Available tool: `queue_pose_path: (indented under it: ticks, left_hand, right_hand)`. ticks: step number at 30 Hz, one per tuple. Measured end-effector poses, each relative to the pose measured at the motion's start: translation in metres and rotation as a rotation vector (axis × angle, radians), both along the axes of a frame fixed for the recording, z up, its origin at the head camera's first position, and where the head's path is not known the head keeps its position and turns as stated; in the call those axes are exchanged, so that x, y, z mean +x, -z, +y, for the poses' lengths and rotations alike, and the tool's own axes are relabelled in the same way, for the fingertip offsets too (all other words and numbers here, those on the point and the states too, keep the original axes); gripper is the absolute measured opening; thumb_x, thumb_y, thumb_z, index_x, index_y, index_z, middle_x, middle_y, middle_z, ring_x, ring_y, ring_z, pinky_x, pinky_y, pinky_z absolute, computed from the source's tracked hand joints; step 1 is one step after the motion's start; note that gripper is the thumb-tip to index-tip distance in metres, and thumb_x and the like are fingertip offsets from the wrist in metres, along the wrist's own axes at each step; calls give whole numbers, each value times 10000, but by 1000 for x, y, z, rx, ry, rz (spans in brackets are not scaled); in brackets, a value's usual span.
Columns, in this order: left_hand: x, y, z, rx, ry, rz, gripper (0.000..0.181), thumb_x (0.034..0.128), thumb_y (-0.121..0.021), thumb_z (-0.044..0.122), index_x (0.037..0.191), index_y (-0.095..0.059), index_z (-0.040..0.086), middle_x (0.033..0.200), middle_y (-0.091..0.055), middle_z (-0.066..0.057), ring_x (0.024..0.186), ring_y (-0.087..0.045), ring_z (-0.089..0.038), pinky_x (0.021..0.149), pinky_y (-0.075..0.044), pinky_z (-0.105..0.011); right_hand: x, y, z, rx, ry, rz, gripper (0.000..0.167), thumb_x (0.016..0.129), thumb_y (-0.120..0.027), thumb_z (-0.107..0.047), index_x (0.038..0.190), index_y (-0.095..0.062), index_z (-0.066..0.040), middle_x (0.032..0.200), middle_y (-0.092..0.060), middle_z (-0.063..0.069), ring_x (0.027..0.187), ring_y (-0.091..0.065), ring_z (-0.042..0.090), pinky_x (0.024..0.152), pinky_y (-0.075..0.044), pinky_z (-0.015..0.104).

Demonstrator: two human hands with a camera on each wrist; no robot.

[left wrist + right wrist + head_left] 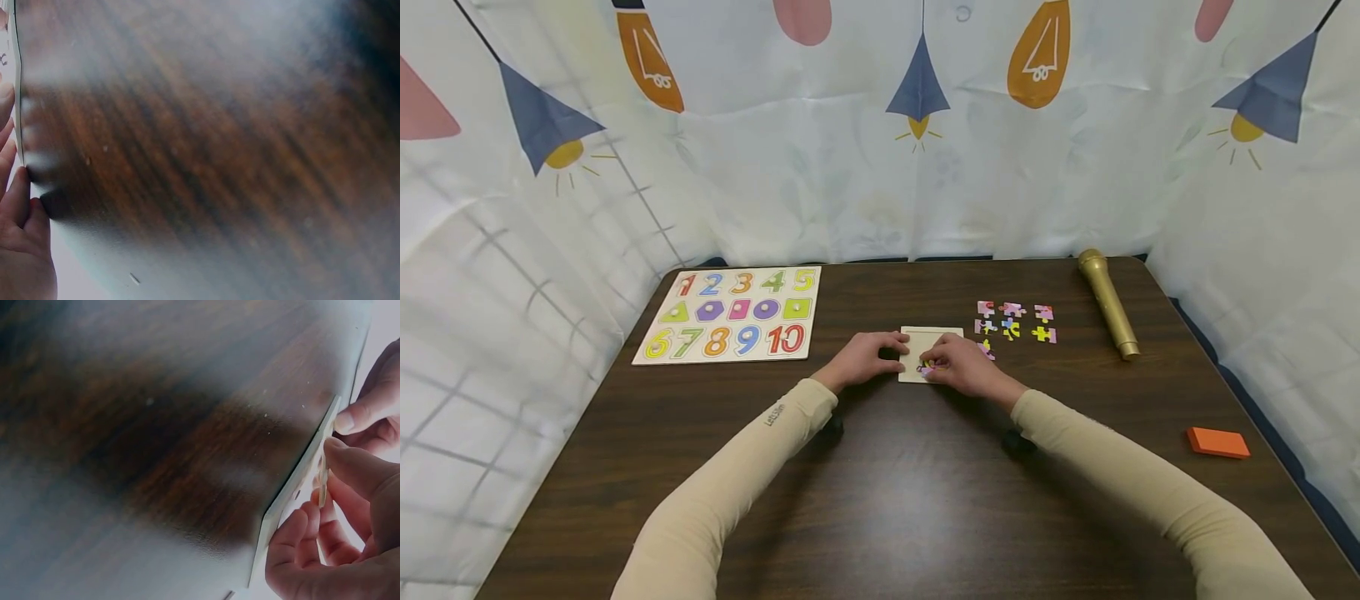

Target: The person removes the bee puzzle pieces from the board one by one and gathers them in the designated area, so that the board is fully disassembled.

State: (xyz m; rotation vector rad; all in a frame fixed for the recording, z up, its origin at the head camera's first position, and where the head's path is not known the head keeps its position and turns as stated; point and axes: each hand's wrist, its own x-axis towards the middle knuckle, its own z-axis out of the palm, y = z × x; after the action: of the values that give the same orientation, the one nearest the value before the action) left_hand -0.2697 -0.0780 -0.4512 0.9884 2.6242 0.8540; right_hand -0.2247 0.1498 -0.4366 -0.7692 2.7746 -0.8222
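Observation:
A small pale puzzle tray [915, 335] lies on the dark wooden table, with a few colourful pieces at its lower part, partly hidden by the right hand. My left hand [867, 360] rests its fingertips and thumb against the tray's left edge; in the left wrist view only part of that hand shows, at the far left. Over the tray, my right hand [964, 367] pinches a puzzle piece [323, 487] between thumb and fingers, seen edge-on in the right wrist view. Several loose jigsaw pieces [1011, 309] lie to the right of the tray.
A number and shape board [748, 333] lies at the back left. At the back right is a gold microphone [1108, 304], and an orange block [1217, 442] sits near the right edge. A printed white curtain [850, 167] hangs behind the table [910, 517].

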Motion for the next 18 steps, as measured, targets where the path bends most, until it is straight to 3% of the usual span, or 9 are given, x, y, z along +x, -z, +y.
queue_pose_path:
  ticks: [11, 18]
  left_hand:
    - [1, -1, -1, 3, 6, 13, 304, 874, -748, 204, 1151, -715, 81, 1370, -586, -44, 1324, -484, -204, 1103, -366, -375]
    - [2, -2, 0, 6, 7, 12, 302, 875, -747, 199, 1149, -716, 77, 1371, -585, -49, 1325, -483, -201, 1104, -364, -369]
  right_hand:
    - [1, -9, 6, -107, 84, -88, 338, 899, -722, -221, 1205, -701, -78, 1079, -623, 70, 955, -596, 224, 811, -513, 376]
    - [3, -12, 30, -125, 175, -72, 357, 901, -718, -268, 1225, -699, -119, 1046, -621, 41, 875, -549, 205, 708, -472, 325]
